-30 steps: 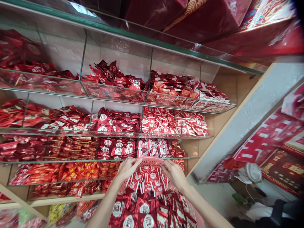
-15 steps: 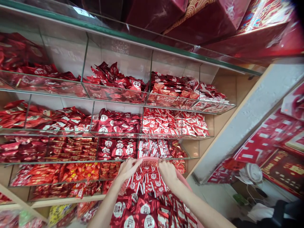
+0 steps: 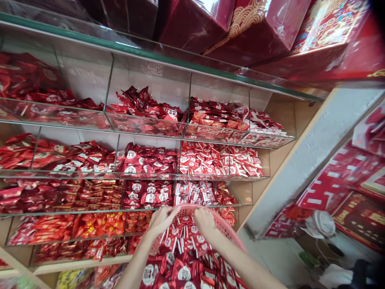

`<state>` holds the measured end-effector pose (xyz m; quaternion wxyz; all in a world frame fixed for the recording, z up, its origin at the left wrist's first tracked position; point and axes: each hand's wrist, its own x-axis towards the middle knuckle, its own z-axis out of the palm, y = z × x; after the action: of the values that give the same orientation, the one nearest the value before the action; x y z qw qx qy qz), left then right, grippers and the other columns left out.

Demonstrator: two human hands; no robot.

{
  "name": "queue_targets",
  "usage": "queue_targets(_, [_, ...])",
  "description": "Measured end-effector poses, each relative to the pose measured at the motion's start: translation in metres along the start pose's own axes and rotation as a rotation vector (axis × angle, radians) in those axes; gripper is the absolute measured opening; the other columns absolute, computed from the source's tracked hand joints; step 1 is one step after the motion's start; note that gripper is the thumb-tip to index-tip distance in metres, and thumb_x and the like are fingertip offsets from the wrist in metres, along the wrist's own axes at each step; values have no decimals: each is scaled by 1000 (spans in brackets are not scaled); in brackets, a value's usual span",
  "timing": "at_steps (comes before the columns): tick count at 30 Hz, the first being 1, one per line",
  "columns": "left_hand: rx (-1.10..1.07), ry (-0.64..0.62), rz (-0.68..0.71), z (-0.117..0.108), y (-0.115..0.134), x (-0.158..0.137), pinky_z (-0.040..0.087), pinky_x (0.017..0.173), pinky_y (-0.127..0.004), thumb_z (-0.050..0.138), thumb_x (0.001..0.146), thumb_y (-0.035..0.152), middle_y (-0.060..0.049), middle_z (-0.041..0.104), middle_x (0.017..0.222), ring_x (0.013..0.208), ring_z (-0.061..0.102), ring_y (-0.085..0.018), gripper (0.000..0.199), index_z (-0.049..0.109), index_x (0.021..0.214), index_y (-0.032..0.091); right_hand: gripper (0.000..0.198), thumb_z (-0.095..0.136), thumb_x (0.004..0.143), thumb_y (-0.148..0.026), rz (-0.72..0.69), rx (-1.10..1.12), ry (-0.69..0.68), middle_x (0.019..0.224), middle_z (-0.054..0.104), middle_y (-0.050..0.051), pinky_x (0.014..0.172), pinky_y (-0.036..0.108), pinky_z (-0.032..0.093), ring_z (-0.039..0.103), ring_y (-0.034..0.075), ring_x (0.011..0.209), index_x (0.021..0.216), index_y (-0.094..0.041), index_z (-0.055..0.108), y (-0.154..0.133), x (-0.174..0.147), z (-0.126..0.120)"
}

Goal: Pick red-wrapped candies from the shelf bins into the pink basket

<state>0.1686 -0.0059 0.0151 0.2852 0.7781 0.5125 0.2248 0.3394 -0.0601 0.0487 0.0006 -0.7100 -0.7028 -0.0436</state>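
A pink plastic basket with a perforated wall is in front of me, low in the view. It is filled with red candy packets, the nearer ones dark red with white labels, the farther ones smaller with white stripes. My left hand grips the basket's far left rim, thumb stretched along the edge. My right hand is just inside the far rim, over the striped packets, with its fingers curled. Its fingertips are hidden, so what they hold, if anything, does not show.
Glass-divided shelves full of red candy packets rise ahead, close beyond the basket. Large dark red boxes sit on the top glass shelf. At right stand a white wall edge and red printed items near the floor.
My right hand has shifted left from the far rim to inside it, above the packets. My left hand stays on the rim. The view has tipped slightly upward.
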Motion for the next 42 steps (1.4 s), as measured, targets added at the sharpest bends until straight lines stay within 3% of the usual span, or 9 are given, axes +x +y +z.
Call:
queue_targets(4, [3, -4, -20, 0, 1, -1, 35, 69, -27, 22, 78, 67, -5, 62, 87, 82, 55, -21, 64, 65, 97, 23, 26, 34, 88, -24, 63, 12, 109, 79, 66, 11, 59, 26, 41, 63, 20, 73, 89, -16, 58, 13, 17, -42])
queue_targets(7, [-5, -12, -23, -1, 1, -2, 36, 71, -27, 22, 78, 68, -5, 62, 91, 85, 55, -22, 64, 64, 100, 25, 31, 28, 90, -33, 100, 117, 326, 78, 64, 7, 59, 25, 37, 61, 17, 70, 89, -19, 56, 28, 39, -83])
queue_targets(11, [-13, -12, -22, -1, 1, -2, 36, 72, -28, 24, 77, 68, -4, 62, 93, 87, 55, -23, 62, 65, 98, 26, 27, 39, 85, -37, -3, 293, 545, 90, 62, 7, 70, 25, 37, 56, 18, 84, 100, -18, 52, 40, 68, -121])
queue_targets(18, [-3, -2, -10, -1, 1, -2, 36, 71, -27, 22, 77, 68, -4, 62, 89, 85, 56, -22, 63, 65, 97, 26, 54, 55, 74, -40, 32, 320, 333, 102, 60, 8, 75, 30, 36, 52, 22, 93, 121, -19, 37, 35, 92, -119])
queue_targets(25, [-8, -9, -8, -1, 3, -2, 35, 70, -27, 23, 77, 69, -5, 63, 91, 84, 56, -22, 66, 66, 96, 23, 50, 57, 73, -34, -26, 517, 526, 98, 59, 5, 81, 34, 36, 50, 21, 93, 119, -22, 41, 41, 70, -124])
queue_targets(29, [-4, -2, -19, -1, 4, -3, 35, 68, -27, 23, 77, 69, -5, 63, 88, 81, 56, -21, 65, 66, 93, 23, 59, 64, 67, -37, -86, 921, 617, 95, 55, 5, 80, 36, 39, 50, 20, 88, 120, -21, 42, 42, 41, -120])
queue_targets(31, [6, -4, -19, -1, 4, -2, 35, 68, -27, 22, 76, 69, -4, 63, 86, 80, 56, -21, 65, 66, 87, 22, 62, 68, 64, -36, -63, 1249, 521, 92, 54, 3, 77, 32, 41, 51, 16, 83, 119, -22, 43, 39, 22, -109])
queue_targets(37, [26, -15, -11, -1, 5, -1, 35, 67, -27, 22, 76, 70, -3, 62, 81, 77, 56, -21, 64, 65, 79, 23, 44, 70, 66, -28, 155, 2030, -145, 78, 55, -4, 61, 23, 43, 54, 9, 68, 104, -29, 49, 24, -29, -48])
queue_targets(42, [48, -15, -7, -1, 5, -2, 35, 66, -26, 21, 76, 70, -4, 62, 77, 75, 56, -20, 66, 66, 77, 21, 26, 71, 66, -25, 347, 2287, -195, 77, 58, -6, 52, 17, 42, 53, 6, 59, 84, -23, 53, 14, -48, 1])
